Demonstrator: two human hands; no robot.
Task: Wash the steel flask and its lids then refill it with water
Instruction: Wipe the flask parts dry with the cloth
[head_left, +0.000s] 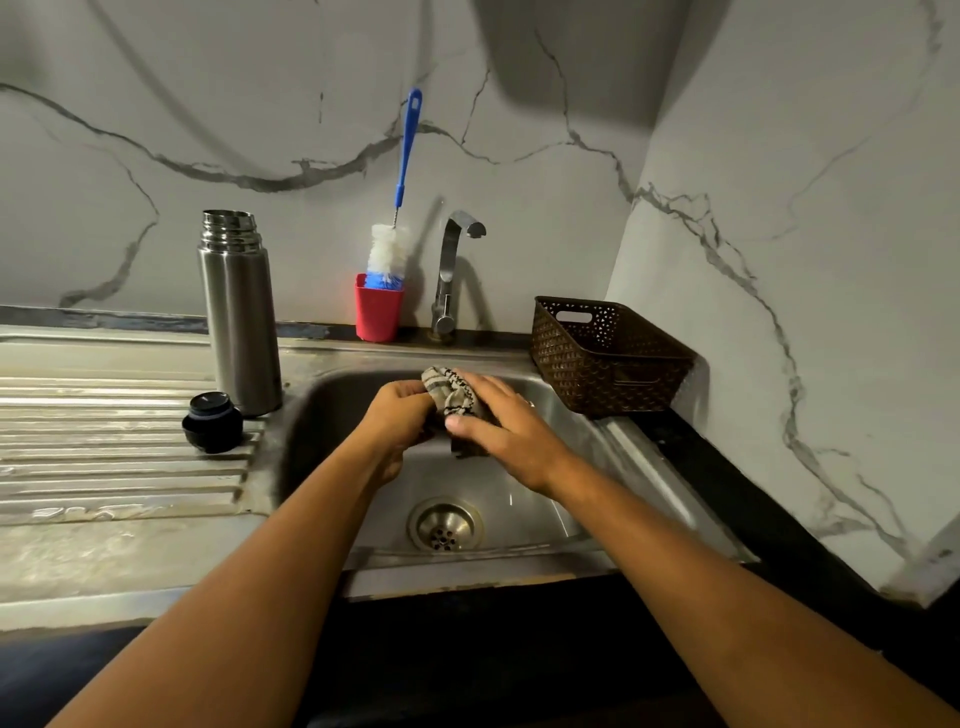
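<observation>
Left hand (400, 421) and right hand (501, 434) both grasp a cloth (451, 393) over the sink (524, 499). Flask (239, 317) stands upright, uncapped, on the drainboard (104, 415) left of the sink, lid (212, 422) just beside it.

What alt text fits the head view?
The left hand and right hand hold a bunched checked cloth over a steel sink. On the left drainboard stand an open steel flask and a black lid; a bottle brush in a red cup, a tap and a brown basket sit along the wall.
</observation>
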